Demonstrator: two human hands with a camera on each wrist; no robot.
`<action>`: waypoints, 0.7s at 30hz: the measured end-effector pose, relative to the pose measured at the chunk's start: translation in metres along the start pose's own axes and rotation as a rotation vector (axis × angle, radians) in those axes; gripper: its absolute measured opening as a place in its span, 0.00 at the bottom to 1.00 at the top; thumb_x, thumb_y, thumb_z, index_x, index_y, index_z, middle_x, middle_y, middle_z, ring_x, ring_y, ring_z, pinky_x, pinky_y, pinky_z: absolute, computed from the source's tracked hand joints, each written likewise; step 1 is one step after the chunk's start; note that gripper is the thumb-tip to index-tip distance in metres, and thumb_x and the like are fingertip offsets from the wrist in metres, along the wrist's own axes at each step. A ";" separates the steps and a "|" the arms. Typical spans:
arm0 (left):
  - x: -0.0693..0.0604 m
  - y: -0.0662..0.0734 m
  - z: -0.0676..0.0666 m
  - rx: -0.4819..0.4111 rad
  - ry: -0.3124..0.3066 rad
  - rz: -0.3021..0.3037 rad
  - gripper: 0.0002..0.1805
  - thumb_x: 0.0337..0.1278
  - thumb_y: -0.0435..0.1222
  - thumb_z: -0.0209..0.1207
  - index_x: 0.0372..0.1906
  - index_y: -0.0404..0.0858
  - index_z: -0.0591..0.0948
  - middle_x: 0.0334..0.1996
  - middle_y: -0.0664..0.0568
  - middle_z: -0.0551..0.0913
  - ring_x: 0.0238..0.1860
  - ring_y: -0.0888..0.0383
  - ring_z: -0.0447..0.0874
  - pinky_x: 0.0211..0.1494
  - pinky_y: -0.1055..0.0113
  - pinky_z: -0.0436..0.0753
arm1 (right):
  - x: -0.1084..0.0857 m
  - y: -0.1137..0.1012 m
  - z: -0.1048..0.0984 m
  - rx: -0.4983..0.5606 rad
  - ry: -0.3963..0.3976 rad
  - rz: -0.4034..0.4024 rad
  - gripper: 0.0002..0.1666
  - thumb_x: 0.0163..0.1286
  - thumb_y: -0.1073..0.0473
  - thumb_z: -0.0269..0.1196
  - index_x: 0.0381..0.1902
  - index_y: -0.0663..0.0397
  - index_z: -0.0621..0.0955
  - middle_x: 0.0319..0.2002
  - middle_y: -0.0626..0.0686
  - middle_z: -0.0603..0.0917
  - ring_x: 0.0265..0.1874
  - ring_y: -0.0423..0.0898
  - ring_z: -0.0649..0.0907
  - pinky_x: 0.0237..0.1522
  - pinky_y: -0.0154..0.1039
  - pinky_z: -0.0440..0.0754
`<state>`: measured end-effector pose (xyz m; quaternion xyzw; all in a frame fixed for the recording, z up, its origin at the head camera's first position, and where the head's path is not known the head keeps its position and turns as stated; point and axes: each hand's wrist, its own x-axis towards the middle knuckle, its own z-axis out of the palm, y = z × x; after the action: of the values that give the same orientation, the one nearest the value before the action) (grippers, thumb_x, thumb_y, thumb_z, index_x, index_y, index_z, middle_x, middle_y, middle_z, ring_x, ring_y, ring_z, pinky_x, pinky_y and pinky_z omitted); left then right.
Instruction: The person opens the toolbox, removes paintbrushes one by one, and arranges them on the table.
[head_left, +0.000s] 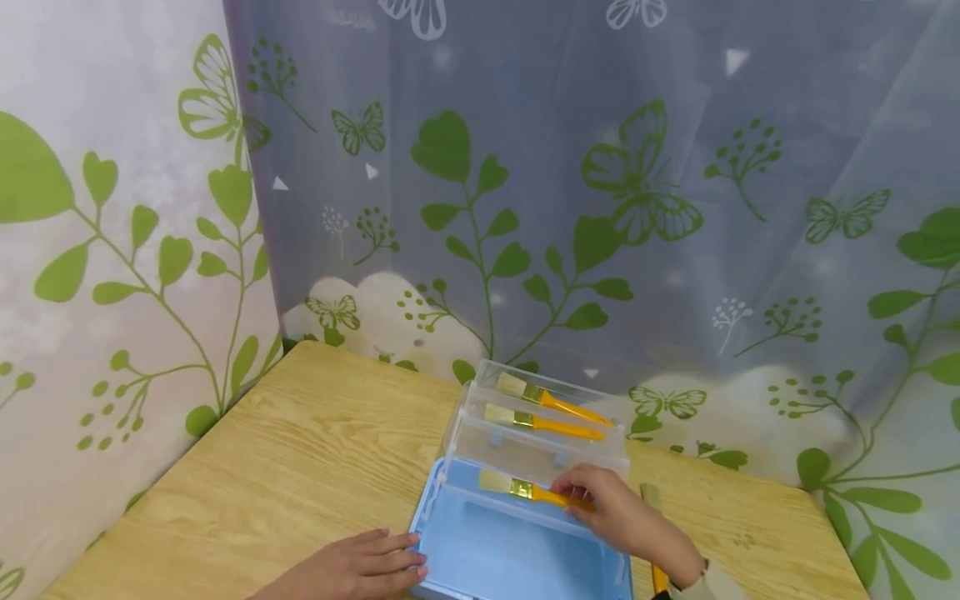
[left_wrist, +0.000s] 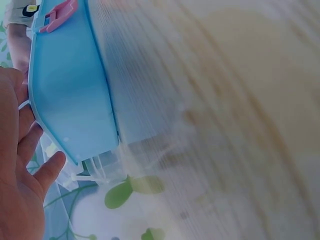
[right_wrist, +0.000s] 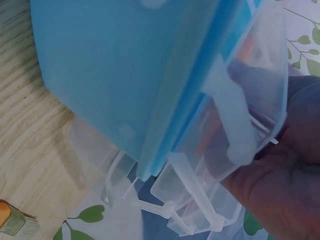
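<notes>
A blue box (head_left: 517, 546) with clear fold-out trays (head_left: 517, 454) stands opened on the table. Two paintbrushes with orange handles, an upper one (head_left: 577, 410) and a lower one (head_left: 562, 428), lie in the back trays. A third paintbrush (head_left: 521, 487) lies along the front tray, and my right hand (head_left: 611, 508) holds its handle between thumb and fingers. The clear tray wall partly covers that hand (right_wrist: 280, 185) in the right wrist view. My left hand (head_left: 360, 567) rests its extended fingers against the box's left rim, also seen from the side in the left wrist view.
Another paintbrush (head_left: 651, 497) lies on the wooden table (head_left: 315, 433) right of the box, partly behind my right forearm. A pink latch (left_wrist: 61, 15) sits on the box's front. Behind the table hangs a leaf-and-butterfly curtain (head_left: 525, 208).
</notes>
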<state>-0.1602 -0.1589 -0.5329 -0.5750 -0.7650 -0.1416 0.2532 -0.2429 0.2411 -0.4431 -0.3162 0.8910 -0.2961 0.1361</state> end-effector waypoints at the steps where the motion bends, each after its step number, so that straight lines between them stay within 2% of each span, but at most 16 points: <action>1: 0.000 0.000 0.000 0.008 0.002 -0.002 0.31 0.77 0.53 0.50 0.74 0.40 0.72 0.67 0.50 0.79 0.80 0.61 0.53 0.80 0.73 0.45 | 0.000 0.000 0.000 -0.009 0.001 -0.002 0.11 0.69 0.69 0.66 0.47 0.54 0.85 0.42 0.47 0.84 0.35 0.36 0.79 0.38 0.34 0.82; 8: 0.002 0.001 0.001 0.061 0.016 -0.001 0.29 0.78 0.48 0.51 0.75 0.40 0.70 0.65 0.50 0.81 0.80 0.61 0.53 0.81 0.71 0.48 | 0.000 -0.005 -0.001 -0.041 0.026 -0.004 0.12 0.70 0.69 0.66 0.48 0.52 0.85 0.44 0.47 0.84 0.37 0.38 0.80 0.39 0.34 0.83; 14: -0.001 0.001 0.001 0.034 0.010 0.012 0.31 0.79 0.53 0.47 0.75 0.40 0.70 0.66 0.50 0.80 0.81 0.61 0.48 0.80 0.73 0.45 | -0.001 -0.007 0.002 -0.036 0.061 -0.010 0.12 0.69 0.68 0.66 0.49 0.52 0.85 0.44 0.46 0.84 0.38 0.38 0.80 0.39 0.34 0.83; 21: 0.000 0.003 0.001 0.031 0.015 0.019 0.31 0.78 0.47 0.52 0.77 0.39 0.67 0.68 0.49 0.77 0.81 0.60 0.49 0.81 0.71 0.44 | -0.003 -0.011 0.004 -0.010 0.136 -0.012 0.14 0.69 0.69 0.67 0.50 0.53 0.85 0.43 0.47 0.84 0.37 0.39 0.81 0.37 0.34 0.83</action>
<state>-0.1582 -0.1573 -0.5339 -0.5773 -0.7596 -0.1316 0.2689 -0.2336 0.2351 -0.4392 -0.3012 0.8977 -0.3135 0.0717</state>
